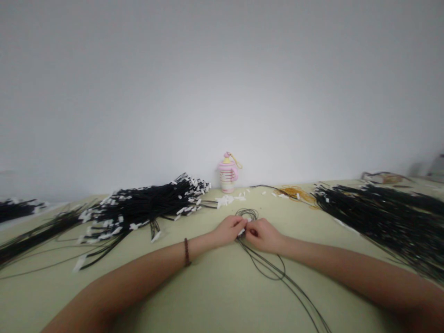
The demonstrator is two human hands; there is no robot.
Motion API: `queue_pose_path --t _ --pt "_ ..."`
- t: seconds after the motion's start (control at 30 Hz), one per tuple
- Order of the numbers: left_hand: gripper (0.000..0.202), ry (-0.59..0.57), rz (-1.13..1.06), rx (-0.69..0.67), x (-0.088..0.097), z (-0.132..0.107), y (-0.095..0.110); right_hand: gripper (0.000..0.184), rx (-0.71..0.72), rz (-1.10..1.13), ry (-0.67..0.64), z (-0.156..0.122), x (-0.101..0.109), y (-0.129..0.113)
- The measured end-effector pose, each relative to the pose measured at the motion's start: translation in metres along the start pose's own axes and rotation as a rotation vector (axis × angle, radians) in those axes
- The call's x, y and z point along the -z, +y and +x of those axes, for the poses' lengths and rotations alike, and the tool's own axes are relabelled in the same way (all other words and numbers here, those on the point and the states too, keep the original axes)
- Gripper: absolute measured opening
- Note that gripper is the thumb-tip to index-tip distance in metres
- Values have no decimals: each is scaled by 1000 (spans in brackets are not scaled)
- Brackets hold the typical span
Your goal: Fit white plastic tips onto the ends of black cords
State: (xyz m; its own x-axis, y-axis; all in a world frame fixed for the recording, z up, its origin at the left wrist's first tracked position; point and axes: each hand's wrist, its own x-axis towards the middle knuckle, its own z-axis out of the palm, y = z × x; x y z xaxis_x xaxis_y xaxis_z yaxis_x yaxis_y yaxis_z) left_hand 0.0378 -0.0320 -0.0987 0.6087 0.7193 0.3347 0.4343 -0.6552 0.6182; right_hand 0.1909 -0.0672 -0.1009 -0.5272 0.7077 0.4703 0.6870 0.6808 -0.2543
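My left hand [230, 230] and my right hand [262, 235] meet at the middle of the table, fingers pinched together over a thin black cord [274, 270]. A small white tag [242, 231] shows between the fingertips of both hands. The cord loops into a small coil [247, 213] just beyond the hands and trails back toward me on the right. A dark bead bracelet [187, 252] sits on my left wrist.
A big bundle of black cords with white tags [145, 210] lies at the left, another black bundle [381, 217] at the right. Loose white tags [227, 200] lie before a pink and white bottle [227, 175] by the wall. Orange bands [294, 192] lie behind.
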Motion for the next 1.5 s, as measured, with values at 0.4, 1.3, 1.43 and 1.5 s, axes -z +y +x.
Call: queue_pose_path --t 0.4,1.3,1.43,1.5 --pt "40 -2 7 3 0 0 -1 18 6 -6 -1 0 0 0" --pt "39 7 40 -24 0 -1 0 17 10 5 -12 1 1 -1" --pt "39 9 47 -26 -1 -1 0 17 11 3 -11 1 0 0" --pt "39 11 50 -28 -1 -1 0 17 11 2 -12 1 0 0"
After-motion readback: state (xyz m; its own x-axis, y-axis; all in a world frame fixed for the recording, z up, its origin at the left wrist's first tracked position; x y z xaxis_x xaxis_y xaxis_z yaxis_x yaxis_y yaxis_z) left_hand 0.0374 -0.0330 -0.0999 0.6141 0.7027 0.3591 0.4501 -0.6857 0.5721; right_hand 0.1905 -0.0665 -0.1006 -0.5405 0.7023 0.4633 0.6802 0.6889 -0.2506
